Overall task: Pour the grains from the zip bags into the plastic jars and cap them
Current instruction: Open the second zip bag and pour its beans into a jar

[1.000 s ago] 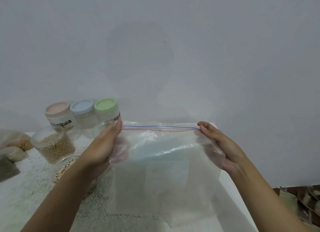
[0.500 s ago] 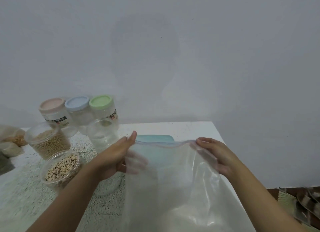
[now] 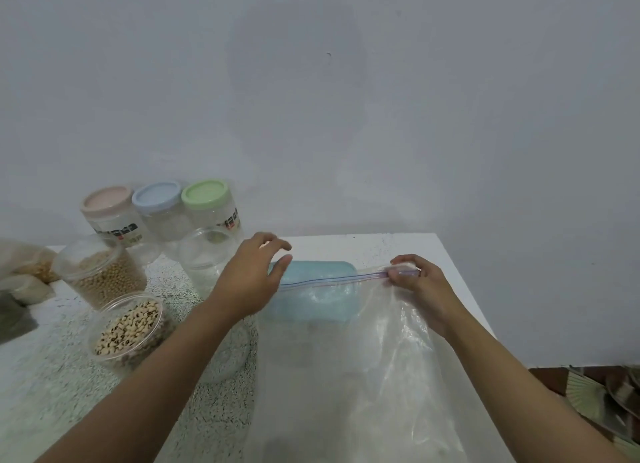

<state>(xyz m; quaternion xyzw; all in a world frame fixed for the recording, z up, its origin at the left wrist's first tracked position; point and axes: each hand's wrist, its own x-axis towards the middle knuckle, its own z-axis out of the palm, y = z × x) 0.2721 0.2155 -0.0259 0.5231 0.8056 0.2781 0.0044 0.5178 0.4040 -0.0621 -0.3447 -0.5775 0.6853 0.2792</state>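
Plastic of the zip bag (image 3: 363, 358) looked empty, light, limp and slippery, best taken at its stiffer zip strip (image 3: 329, 281). The right hand (image 3: 422, 289) pinched that strip; the left hand (image 3: 246, 279) hovered, fingers loosely spread. The bag lay just right of the open empty jar (image 3: 207, 258).

Your bare left forearm comes in from 7 o'clock and your right from 5 o'clock. Your left hand (image 3: 247, 282) is palm down, its fingers loosely spread and pointing toward 2 o'clock, gripping nothing. Your right hand (image 3: 420, 289) has curled fingers, pinching the top strip of the zip bag (image 3: 346, 393)
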